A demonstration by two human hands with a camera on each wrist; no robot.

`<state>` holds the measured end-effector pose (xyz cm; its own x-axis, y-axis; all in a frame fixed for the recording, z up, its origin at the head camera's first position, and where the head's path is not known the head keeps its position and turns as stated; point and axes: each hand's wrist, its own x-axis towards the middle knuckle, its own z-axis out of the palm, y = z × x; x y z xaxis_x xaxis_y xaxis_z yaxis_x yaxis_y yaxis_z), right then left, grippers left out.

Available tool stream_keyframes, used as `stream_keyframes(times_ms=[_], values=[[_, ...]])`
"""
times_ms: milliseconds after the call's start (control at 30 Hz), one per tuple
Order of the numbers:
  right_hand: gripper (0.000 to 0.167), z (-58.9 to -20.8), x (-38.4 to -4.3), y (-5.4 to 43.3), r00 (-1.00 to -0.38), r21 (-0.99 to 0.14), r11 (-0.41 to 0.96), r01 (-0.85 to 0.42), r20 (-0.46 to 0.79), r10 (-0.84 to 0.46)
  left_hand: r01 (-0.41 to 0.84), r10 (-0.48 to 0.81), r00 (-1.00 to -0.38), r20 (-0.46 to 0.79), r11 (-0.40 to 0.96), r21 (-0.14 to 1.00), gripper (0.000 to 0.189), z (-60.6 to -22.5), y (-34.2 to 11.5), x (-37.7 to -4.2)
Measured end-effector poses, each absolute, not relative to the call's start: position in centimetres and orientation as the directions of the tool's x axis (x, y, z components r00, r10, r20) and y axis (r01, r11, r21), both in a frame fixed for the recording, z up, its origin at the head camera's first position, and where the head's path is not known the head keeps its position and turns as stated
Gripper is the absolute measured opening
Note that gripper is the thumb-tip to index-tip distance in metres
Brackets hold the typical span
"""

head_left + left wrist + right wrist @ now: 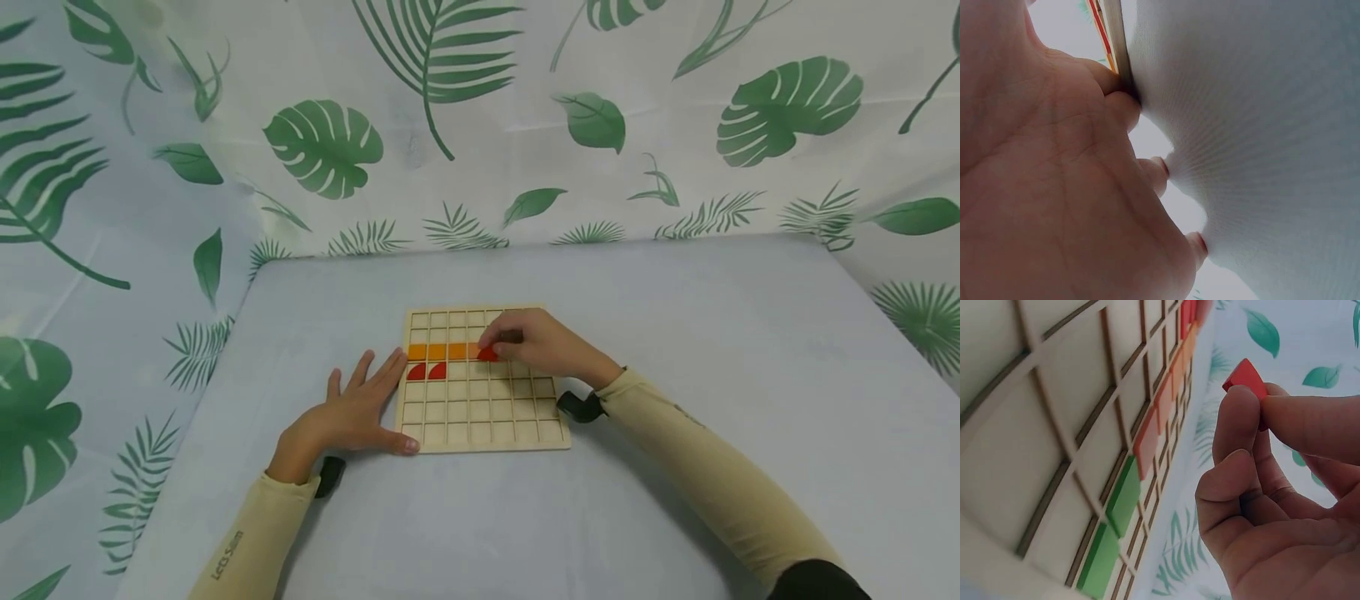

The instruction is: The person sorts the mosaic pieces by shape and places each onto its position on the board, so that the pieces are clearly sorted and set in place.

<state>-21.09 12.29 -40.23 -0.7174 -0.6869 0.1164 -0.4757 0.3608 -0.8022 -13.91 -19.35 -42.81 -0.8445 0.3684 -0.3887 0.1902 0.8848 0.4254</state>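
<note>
A wooden grid board lies on the table. My left hand has its fingers spread at the board's left edge, fingertip and thumb touching that edge. In the right wrist view a small red piece with a curved side is pinched between thumb and fingers of my right hand, above the grid. Orange tiles fill a row running beneath the right hand. Two red quarter-round pieces sit in cells of the row below, at the left. Green tiles end the tile row in the right wrist view.
A pale cloth covers the table around the board. Behind and at the sides hangs a white curtain with green leaf prints. Black wrist straps sit by both hands.
</note>
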Motion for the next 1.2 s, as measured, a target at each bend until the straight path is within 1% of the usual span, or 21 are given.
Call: stream_keyframes(times_ms=[400,700,1000,1200], values=[[0.012,-40.2,-21.0,10.2,-0.724,-0.798,0.407,-0.445,0.053,-0.688,0.18,0.367,-0.842,-0.396,0.882,0.435,0.134,-43.1,-19.4,-13.6],[0.011,-39.9,-21.3,9.1,-0.705,-0.771,0.418,-0.48,0.055,-0.707,0.181,0.367,-0.845,-0.39,0.881,0.437,0.134,-42.9,-19.6,-13.6],[0.012,-40.4,-21.8,7.9,-0.655,-0.688,0.424,-0.589,0.1,-0.749,0.191,0.371,-0.845,-0.386,0.882,0.43,0.135,-43.0,-19.7,-13.9],[0.013,-40.6,-22.1,7.5,-0.636,-0.645,0.433,-0.629,0.106,-0.765,0.193,0.375,-0.842,-0.388,0.881,0.433,0.135,-42.9,-19.6,-14.0]])
